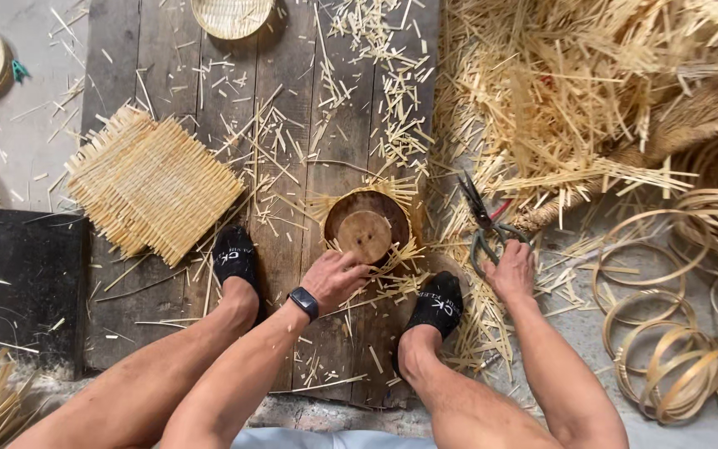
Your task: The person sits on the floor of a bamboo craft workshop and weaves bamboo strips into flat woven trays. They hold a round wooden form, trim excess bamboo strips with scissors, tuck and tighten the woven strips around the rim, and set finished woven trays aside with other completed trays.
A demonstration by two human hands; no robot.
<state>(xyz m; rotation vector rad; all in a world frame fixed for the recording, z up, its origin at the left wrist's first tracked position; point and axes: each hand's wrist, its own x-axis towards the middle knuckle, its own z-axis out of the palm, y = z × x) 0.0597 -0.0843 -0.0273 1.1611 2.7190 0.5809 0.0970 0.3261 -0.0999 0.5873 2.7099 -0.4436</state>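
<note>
we see l hand [336, 278] fingers curled on round wooden mould [367, 226] rim, mid board [168, 50] near edge | r hand [510, 270] gripping shears [485, 224], blades pointing away-left, just right of mould

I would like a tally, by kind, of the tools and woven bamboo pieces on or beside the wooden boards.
Scissors, under the right hand: 1
Round wooden mould, touched by the left hand: 1
Flat square woven mats: 1
Finished round baskets, on the wooden boards: 1
Total: 4
</note>
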